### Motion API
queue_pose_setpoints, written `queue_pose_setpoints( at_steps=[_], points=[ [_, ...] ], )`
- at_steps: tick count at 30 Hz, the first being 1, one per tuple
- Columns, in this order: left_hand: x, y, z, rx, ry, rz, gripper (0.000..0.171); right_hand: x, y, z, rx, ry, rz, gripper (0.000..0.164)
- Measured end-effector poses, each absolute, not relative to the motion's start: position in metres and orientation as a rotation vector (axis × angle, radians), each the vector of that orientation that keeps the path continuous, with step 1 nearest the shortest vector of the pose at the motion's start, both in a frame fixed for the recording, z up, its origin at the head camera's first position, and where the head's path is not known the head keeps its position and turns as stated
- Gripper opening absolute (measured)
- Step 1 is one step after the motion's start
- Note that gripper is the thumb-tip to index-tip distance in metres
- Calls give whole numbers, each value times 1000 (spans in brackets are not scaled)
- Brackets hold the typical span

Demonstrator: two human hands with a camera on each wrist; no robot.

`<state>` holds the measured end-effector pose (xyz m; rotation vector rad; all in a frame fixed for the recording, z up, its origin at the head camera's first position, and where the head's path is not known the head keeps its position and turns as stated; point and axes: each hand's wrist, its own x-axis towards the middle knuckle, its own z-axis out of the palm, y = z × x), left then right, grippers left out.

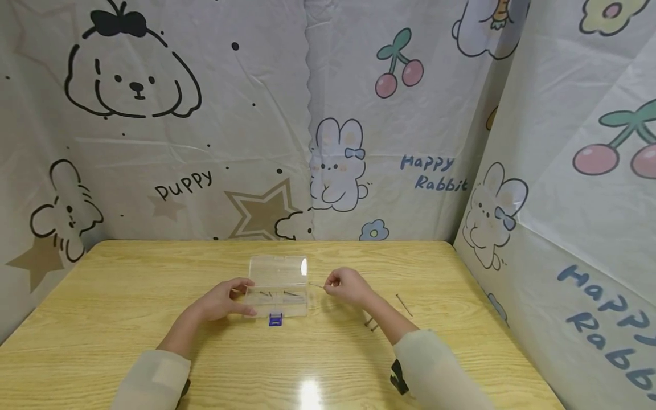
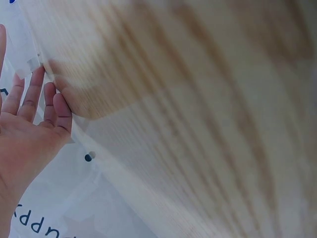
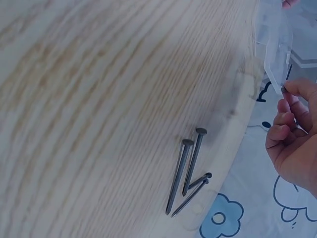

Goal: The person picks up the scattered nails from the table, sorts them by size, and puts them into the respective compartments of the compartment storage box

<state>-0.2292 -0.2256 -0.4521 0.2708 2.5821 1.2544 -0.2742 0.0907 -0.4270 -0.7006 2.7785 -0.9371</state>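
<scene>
A clear plastic box (image 1: pixel 294 310) lies on the table with its lid raised and a blue latch (image 1: pixel 275 319) at its front. Small nails (image 1: pixel 265 294) lie in its compartments. My left hand (image 1: pixel 224 300) grips the box's left side, thumb at the front corner and fingers toward the hinge. Just right of the box, my right hand (image 1: pixel 348 286) pinches a nail (image 1: pixel 316 285) by its head end, the shank pointing left at the box. The right wrist view shows the nail's head (image 3: pixel 284 89) at the fingertips, with the other fingers curled.
Several loose nails (image 3: pixel 184 168) lie on the wooden table (image 1: pixel 318 364) near my right forearm, one of them (image 1: pixel 404 304) farther right. Printed cloth (image 1: pixel 256 114) hangs behind the table's back edge and along both sides.
</scene>
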Motion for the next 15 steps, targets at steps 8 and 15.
queue_pose_setpoints(
  at_steps=[8, 15],
  points=[
    [-229, -225, -453, 269, 2587, 1251, 70, -274, 80, -431, -707, 2753, -935, 11],
    [-230, -225, -452, 262, 2586, 1256, 70, -275, 72, -435, -729, 2759, -929, 11]
  ],
)
